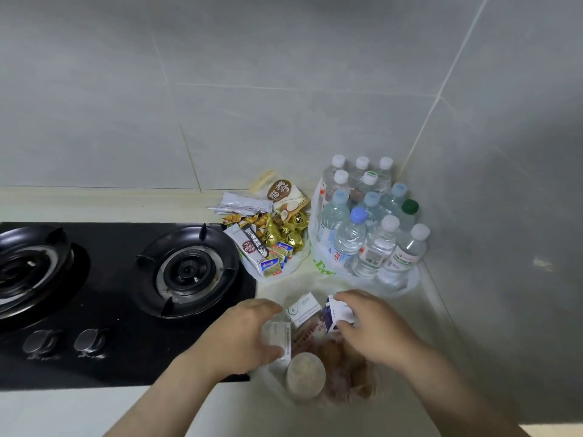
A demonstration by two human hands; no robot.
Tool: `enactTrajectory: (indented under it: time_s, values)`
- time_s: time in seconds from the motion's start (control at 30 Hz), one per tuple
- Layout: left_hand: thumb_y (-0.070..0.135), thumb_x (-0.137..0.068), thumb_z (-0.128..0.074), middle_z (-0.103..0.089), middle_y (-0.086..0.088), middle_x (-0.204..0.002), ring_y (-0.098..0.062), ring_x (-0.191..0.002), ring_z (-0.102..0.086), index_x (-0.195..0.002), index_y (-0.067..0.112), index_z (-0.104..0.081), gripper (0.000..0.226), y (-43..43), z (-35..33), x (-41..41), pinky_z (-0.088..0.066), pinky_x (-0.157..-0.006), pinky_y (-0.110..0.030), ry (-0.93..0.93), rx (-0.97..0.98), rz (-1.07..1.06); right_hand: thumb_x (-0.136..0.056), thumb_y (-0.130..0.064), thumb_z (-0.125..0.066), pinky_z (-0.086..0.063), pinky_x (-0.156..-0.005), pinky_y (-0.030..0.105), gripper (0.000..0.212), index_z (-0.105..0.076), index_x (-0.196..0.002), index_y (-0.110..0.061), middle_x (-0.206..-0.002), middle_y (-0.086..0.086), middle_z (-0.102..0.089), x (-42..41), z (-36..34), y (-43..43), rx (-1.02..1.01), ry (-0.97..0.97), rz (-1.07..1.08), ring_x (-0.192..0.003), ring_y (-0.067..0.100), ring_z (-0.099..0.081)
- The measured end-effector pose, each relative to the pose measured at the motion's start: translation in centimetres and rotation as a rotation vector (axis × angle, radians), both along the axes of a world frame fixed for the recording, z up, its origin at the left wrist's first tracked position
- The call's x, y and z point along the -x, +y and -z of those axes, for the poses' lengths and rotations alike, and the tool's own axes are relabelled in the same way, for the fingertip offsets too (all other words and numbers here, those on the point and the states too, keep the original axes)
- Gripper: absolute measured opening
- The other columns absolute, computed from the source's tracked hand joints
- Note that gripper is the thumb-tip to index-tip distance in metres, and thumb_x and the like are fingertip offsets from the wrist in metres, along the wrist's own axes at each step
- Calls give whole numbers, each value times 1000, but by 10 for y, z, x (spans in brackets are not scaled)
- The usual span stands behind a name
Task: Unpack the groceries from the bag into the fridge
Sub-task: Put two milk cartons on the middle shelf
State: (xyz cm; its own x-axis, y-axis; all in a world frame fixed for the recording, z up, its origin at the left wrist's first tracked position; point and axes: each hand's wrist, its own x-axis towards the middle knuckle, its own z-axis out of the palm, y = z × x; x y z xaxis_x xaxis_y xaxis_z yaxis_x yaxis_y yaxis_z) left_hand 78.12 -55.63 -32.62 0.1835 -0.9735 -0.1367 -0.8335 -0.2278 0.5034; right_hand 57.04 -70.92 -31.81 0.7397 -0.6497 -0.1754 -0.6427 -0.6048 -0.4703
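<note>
Beside the stove, on the counter: grips a white pack in the left hand, curls the right hand round a purple carton, both at the open clear bag, likely to lift two items per fridge trip. Sees no fridge.

Brown groceries blurry, unidentifiable.

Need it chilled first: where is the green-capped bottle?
Head view, right side: the green-capped bottle stands at the right edge of the bottle cluster, beside the wall.
</note>
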Motion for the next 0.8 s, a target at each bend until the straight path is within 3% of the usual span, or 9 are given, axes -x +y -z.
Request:
enactTrajectory:
  time_s: [0.27, 0.33, 0.4, 0.47, 0.53, 0.8]
  values:
    - [48, -71, -75, -54, 9, -136, -11, -127, -46, -140, 24, -48, 78, -4, 17, 10, -36, -104, -22, -78, -57, -46, -84, -27, -63, -45, -93, 28, 35, -61, -119, -24, -118, -9, -60, -28, 15, -24, 12, -4, -202, -113, 14, -54]
    - [51, -69, -74, -50, 9, -140, -14, -133, -41, -143, 26, -44, 84, -4, 24, 13, -29, -110, -26, -155, -99, -23, -83, -27, -64, -44, -95, 28, 37, -61, -120, -25, -120, -8, -60, -35, 21, -30, 27, 1, -261, -114, 15, -54]
    - [54, -71, -72, -35, 12, -152, -14, -145, -24, -150, 29, -31, 92, -5, 30, 16, -14, -120, -34, -235, -195, -6, -83, -28, -65, -41, -101, 27, 46, -58, -129, -25, -130, -8, -57, -42, 27, -35, 48, 22, -321, -121, 15, -52]
    - [58, -74, -70, -23, 12, -158, -14, -149, -9, -153, 28, -21, 98, -6, 35, 17, 0, -122, -40, -284, -268, -1, -83, -30, -66, -34, -109, 24, 56, -53, -137, -23, -143, -7, -50, -50, 31, -39, 58, 60, -391, -131, 13, -45]
    - [57, -76, -70, -21, 10, -159, -17, -150, -6, -154, 26, -19, 98, -10, 38, 18, 4, -121, -44, -308, -300, 10, -83, -30, -68, -29, -113, 24, 62, -49, -141, -21, -150, -5, -43, -58, 36, -41, 61, 99, -458, -137, 13, -40]
    - [47, -72, -71, -52, 13, -127, -12, -134, -34, -137, 34, -42, 73, -16, 43, 17, 0, -120, -41, -238, -291, -1, -80, -28, -67, -43, -100, 30, 54, -55, -133, -25, -127, -4, -60, -70, 50, -49, 26, 188, -474, -118, 19, -54]
